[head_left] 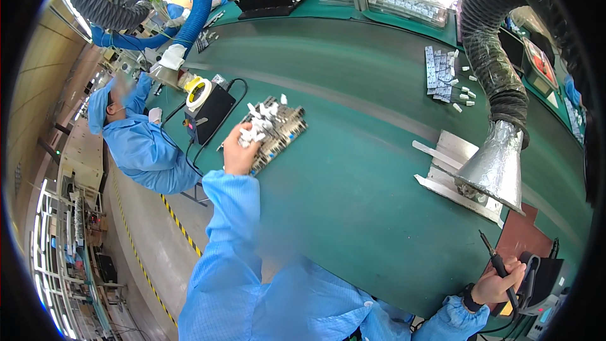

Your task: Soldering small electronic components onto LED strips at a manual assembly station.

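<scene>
My left hand (238, 153) grips the near left edge of a panel of circuit boards (278, 142), its fingers among a cluster of white connectors (264, 117). The panel lies on the green bench, left of the middle. Far over at the lower right, my right hand (502, 283) is closed round a black soldering iron (497, 261). The iron's tip points up and to the left, away from the panel. Next to that hand stands the soldering station (548, 290), partly cut off by the picture's dark rim.
A metal fume hood (499, 164) on a grey hose hangs over a metal fixture (445, 158) at right. Small strip boards with white plugs (442, 76) lie beyond it. Left stands a black box with a yellow ring (208, 104); a co-worker in blue (142, 139) sits past it.
</scene>
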Demonstrator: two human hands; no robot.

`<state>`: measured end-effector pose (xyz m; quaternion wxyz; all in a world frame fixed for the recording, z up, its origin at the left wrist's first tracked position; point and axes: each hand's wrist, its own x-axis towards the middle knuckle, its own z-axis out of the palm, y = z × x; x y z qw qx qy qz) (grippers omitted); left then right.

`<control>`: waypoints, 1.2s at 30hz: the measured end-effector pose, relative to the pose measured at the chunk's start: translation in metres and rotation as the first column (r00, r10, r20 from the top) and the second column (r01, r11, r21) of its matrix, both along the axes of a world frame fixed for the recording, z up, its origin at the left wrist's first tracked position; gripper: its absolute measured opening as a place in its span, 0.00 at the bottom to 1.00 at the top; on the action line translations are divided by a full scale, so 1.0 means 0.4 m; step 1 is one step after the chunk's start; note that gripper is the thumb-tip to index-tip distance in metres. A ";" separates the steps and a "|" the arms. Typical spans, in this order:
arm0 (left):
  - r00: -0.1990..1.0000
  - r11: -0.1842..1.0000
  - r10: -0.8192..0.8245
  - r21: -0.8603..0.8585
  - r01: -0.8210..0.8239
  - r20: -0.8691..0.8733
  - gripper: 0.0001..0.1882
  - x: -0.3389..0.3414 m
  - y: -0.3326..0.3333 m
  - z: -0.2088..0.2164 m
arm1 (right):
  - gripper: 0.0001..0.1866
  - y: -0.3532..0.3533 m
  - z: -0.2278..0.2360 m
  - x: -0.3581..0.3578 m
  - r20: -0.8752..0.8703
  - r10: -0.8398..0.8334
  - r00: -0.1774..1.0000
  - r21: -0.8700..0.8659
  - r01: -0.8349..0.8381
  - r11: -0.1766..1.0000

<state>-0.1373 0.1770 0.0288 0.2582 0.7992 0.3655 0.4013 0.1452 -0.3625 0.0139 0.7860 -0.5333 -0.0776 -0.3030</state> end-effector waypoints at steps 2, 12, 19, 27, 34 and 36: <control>0.994 0.995 -0.086 0.054 0.089 -0.061 0.15 -0.012 -0.062 -0.006 | 0.16 0.005 0.003 -0.002 0.025 -0.041 0.999 -0.025 0.041 0.999; 0.698 0.692 -0.697 0.104 0.715 -0.163 0.18 0.070 -0.453 -0.002 | 0.18 0.019 0.019 0.008 -0.017 -0.078 0.997 -0.013 0.077 0.997; 0.399 0.401 -0.909 0.006 0.916 -0.121 0.29 0.198 -0.688 0.026 | 0.20 0.021 0.023 0.010 -0.030 -0.095 0.995 0.018 0.096 0.995; 0.140 0.213 -0.913 -0.156 0.964 -0.382 0.38 0.236 -0.691 0.121 | 0.21 0.024 0.024 0.011 -0.014 -0.089 0.996 -0.014 0.089 0.996; 0.369 0.401 -0.903 -0.121 0.908 -0.222 0.33 0.265 -0.508 0.145 | 0.22 0.032 0.040 0.008 0.000 -0.102 0.995 -0.058 0.102 0.993; 0.389 0.479 -0.846 -0.199 0.855 -0.366 0.27 0.336 -0.470 0.136 | 0.22 0.031 0.035 0.005 -0.013 -0.093 0.996 -0.055 0.092 0.994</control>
